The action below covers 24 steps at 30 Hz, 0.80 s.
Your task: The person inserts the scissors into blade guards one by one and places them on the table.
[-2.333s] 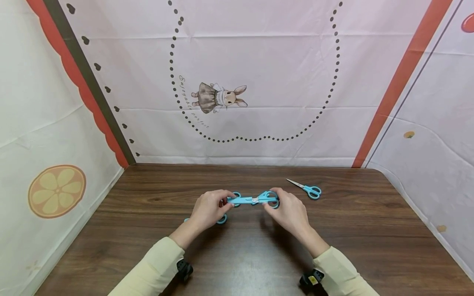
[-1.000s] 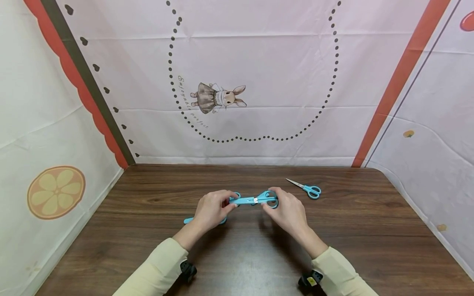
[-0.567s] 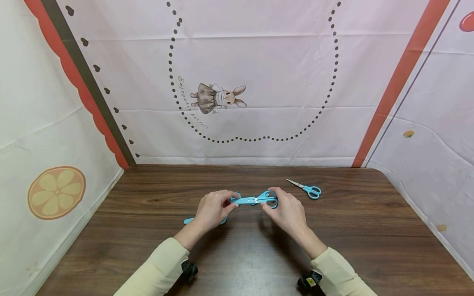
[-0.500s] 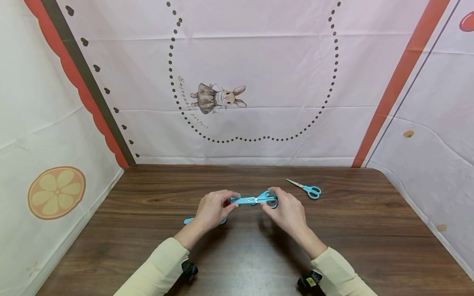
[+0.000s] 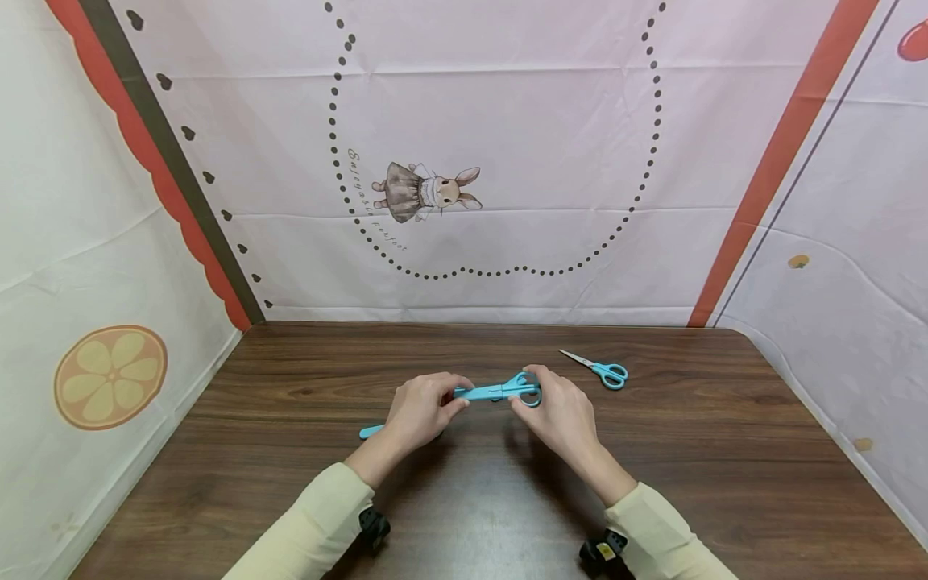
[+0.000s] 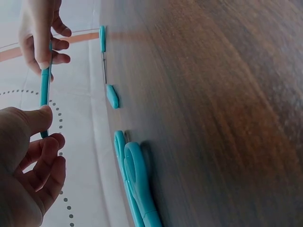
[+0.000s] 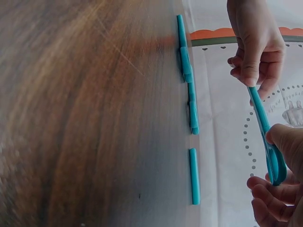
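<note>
The left hand point(image 5: 420, 409) pinches the far end of a blue blade cover point(image 5: 482, 393); the right hand point(image 5: 561, 412) holds the scissors point(image 5: 518, 387) at their handle end, above the wooden table point(image 5: 471, 515). The step seems to be seating this cover; the next move would call for a straight, steady push. Beyond lie uncovered scissors point(image 5: 601, 369).

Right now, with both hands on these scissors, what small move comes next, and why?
Probably lower the held scissors to the table: they look sheathed, the left hand and right hand hold them above it, and another pair lies there with bare blades.
</note>
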Each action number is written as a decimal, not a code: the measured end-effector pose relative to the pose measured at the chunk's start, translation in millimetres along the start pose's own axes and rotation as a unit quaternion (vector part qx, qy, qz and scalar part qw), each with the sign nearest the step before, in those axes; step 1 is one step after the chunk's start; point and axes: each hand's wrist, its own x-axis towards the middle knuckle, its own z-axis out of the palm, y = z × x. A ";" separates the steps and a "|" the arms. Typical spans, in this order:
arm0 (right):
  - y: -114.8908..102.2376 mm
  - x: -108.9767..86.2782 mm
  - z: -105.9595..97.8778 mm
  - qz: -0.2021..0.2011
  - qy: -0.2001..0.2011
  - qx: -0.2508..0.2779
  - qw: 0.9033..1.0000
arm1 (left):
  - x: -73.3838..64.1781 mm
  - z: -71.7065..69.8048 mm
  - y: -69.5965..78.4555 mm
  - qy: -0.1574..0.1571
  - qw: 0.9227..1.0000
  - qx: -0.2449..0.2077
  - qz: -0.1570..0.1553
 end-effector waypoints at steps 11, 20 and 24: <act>2.4 -1.4 0.5 0.004 -0.008 -0.007 1.000 | -1.4 3.8 -2.4 -0.012 1.000 -0.017 0.019; 2.5 -3.2 0.6 0.006 -0.015 -0.013 1.000 | 0.2 2.6 -2.2 -0.035 0.999 -0.018 0.012; 2.8 -3.7 1.1 0.013 -0.024 -0.016 0.999 | 0.8 0.5 -1.6 -0.039 0.999 -0.018 0.011</act>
